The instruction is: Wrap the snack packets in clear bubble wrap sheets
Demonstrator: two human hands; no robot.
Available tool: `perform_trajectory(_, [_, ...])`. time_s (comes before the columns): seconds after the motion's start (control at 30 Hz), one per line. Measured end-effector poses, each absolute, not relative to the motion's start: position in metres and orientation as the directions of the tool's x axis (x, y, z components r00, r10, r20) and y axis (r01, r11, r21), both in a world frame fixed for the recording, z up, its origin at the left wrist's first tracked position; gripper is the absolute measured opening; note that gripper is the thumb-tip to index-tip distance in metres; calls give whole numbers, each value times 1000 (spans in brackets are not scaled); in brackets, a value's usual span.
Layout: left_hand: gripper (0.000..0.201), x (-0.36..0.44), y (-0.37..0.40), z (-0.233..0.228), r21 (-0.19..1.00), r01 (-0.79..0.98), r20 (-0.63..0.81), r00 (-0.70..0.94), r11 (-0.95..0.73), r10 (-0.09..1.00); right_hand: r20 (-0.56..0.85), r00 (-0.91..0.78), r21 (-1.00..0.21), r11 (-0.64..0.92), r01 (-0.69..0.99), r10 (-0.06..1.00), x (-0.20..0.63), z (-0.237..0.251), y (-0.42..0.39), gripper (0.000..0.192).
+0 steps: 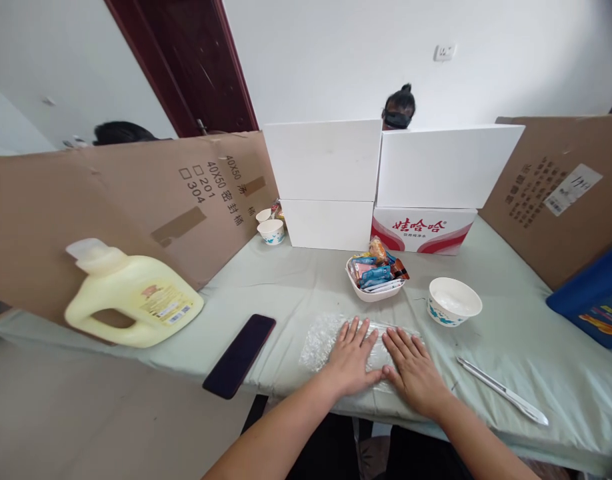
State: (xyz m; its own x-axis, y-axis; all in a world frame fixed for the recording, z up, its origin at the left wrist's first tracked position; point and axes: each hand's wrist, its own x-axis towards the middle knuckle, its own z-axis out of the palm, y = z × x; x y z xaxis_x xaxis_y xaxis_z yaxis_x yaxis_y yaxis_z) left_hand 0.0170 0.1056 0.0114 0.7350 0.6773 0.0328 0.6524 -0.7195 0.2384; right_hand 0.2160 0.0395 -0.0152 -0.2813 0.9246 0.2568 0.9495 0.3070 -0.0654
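Note:
A crinkled sheet of clear plastic film [319, 343] lies flat on the pale green cloth near the table's front edge. Both of my hands press on it, palms down. My left hand [353, 357] rests on the middle of the film with its fingers stretched out. Beside it, my right hand [415, 370] lies on the film's right part, fingers also extended, the two thumbs almost meeting. Part of the film is hidden under them. Just beyond stands a white bowl of wrapped snacks [376, 291]. To the right is a paper bowl [455, 302], its inside whitish.
A dark phone [240, 355] and a yellow jug [136, 300] are on the left. At right lie a white utility knife [503, 391] and a blue bottle [591, 297]. White boxes [326, 163] and cardboard panels [186, 213] wall the table; a person's head shows behind.

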Motion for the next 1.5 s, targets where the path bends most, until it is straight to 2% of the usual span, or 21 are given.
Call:
perform_trajectory(0.07, [82, -4, 114, 11, 223, 721, 6, 672, -656, 741, 211, -252, -74, 272, 959, 944, 217, -21, 39, 62])
perform_trajectory(0.13, [75, -31, 123, 9, 186, 809, 4, 567, -558, 824, 185, -238, -92, 258, 962, 953, 219, -21, 40, 63])
perform_trajectory(0.2, [69, -57, 129, 8, 156, 875, 50, 456, -458, 888, 165, -228, -114, 249, 962, 959, 219, -18, 41, 64])
perform_trajectory(0.27, [62, -75, 129, 10, 154, 899, 147, 389, -410, 909, 129, -220, -139, 238, 961, 967, 218, -13, 42, 63])
perform_trajectory(0.33, [51, -84, 121, 16, 172, 860, 260, 431, -480, 864, 95, -220, -171, 234, 957, 971, 218, -6, 43, 63])
perform_trajectory(0.4, [38, -86, 109, 26, 192, 746, 322, 566, -637, 759, 114, -233, -210, 253, 945, 966, 222, 3, 41, 62])
perform_trajectory(0.47, [33, -88, 98, 36, 218, 617, 307, 692, -756, 653, 199, -257, -237, 301, 924, 946, 231, 12, 33, 62])
perform_trajectory(0.53, [37, -94, 90, 43, 240, 547, 262, 759, -802, 597, 279, -305, -243, 374, 895, 911, 242, 19, 20, 60])
perform_trajectory(0.67, [37, -114, 87, 42, 247, 520, 228, 789, -818, 571, 263, -394, -241, 455, 857, 881, 261, 16, -15, 51])
perform_trajectory(0.83, [31, -127, 93, 33, 247, 531, 302, 753, -811, 585, 326, -330, -210, 409, 888, 886, 262, 2, -41, 38])
perform_trajectory(1.0, [28, -124, 92, 35, 236, 481, 352, 767, -844, 536, 351, -303, -291, 411, 864, 886, 251, 9, -44, 21])
perform_trajectory(1.13, [23, -121, 86, 44, 380, 482, 305, 741, -790, 598, 372, -234, -425, 389, 817, 898, 249, 15, -50, 18])
perform_trajectory(1.23, [20, -112, 89, 47, 475, 542, 269, 661, -693, 701, 372, -88, -526, 288, 800, 924, 250, 13, -47, 20])
perform_trajectory(1.33, [21, -95, 101, 44, 455, 684, 250, 516, -570, 819, 335, 80, -566, 133, 814, 939, 251, 7, -35, 25])
perform_trajectory(1.5, [16, -65, 121, 35, 371, 846, 206, 328, -383, 922, 360, 217, -493, -13, 870, 907, 254, -3, -13, 31])
